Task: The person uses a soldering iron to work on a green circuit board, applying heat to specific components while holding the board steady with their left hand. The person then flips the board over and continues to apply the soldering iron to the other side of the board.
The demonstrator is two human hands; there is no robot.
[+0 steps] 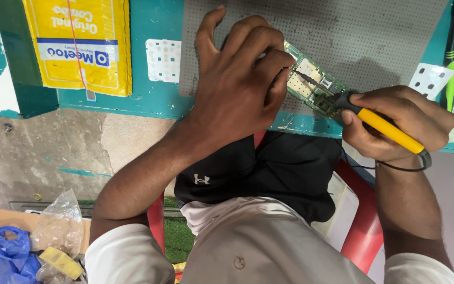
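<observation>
Circuit board (311,84) pinned on grey mat (374,37) by left hand (237,84) fingers; right hand (400,123) grips soldering iron (379,123), tip on board. Risk: hot tip slips toward left fingertips (285,63) just beside it; burn.

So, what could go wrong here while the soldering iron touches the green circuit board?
The left hand holds the circuit board with fingertips very near the tip of the soldering iron, so a slip could burn them. The board lies close to the mat edge, above the lap, and could fall. The right hand grips the iron.
</observation>
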